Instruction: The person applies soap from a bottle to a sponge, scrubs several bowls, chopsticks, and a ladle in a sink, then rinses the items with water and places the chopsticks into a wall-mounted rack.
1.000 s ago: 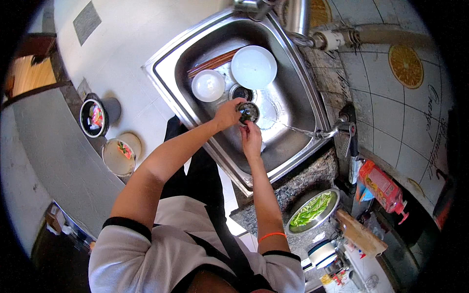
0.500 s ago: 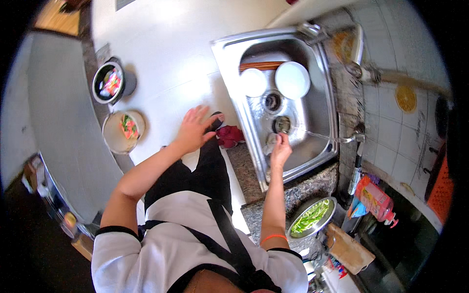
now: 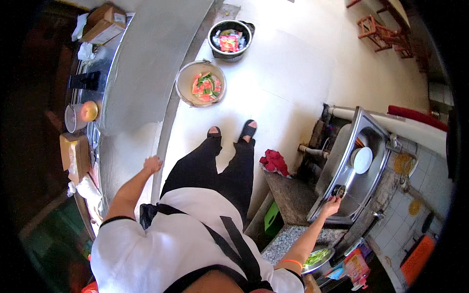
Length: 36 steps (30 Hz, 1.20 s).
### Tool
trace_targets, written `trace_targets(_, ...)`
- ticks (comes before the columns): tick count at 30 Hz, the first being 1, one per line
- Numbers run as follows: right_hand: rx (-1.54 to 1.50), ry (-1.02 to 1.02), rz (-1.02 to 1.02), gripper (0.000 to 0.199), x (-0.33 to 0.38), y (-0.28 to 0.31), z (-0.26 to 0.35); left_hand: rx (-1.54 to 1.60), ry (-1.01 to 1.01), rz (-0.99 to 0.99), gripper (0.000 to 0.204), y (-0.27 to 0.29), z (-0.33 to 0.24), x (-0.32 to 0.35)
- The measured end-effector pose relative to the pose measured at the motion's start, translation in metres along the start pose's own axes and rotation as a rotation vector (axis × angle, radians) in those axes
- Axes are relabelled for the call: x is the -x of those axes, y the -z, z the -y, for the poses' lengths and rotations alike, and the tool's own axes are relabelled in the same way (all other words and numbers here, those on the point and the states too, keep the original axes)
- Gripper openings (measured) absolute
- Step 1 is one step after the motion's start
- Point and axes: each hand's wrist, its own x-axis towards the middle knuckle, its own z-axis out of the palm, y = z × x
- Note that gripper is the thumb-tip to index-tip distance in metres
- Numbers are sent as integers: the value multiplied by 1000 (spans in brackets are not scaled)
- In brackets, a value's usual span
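Note:
My right hand (image 3: 331,206) is closed on a small round metal sink strainer (image 3: 338,191) with something dark in it, at the near end of the steel sink (image 3: 315,207). A white bowl (image 3: 361,160) sits farther along in the sink, with another white dish partly hidden behind it and brown chopsticks beyond. Water runs from a tap (image 3: 377,214) at the sink's right side. My left hand (image 3: 153,164) hangs at my left, near the edge of the grey counter, its fingers loosely bent and nothing visible in them.
A bucket (image 3: 179,88) with watermelon rinds stands on the floor ahead, and a dark bin (image 3: 212,36) with wrappers behind it. A red cloth (image 3: 275,162) lies on the ledge left of the sink. Cut green vegetables (image 3: 316,257) fill a metal dish near my right arm.
My view and body have turned left toward the bucket and bin. The right hand has raised the strainer to the sink's near edge. My left hand has dropped to my side, its fingers less spread.

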Motion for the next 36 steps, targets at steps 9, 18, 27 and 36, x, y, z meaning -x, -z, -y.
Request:
trace_targets(9,-168,385,-82,20,-21,-10,183,403,128,-24,29,-178,91,66)
trace_targets(18,-563,880,502,19,97,-270,421,1060,585,274,19,-366,121,204)
trace_targets(27,-821,311,1093,18,247,-565,480,1024,710,521,20,-303,3,210)
trace_targets(36,-853,-934,1479,13,338,-706,420,1090,767,590,21,-273,-38,183)
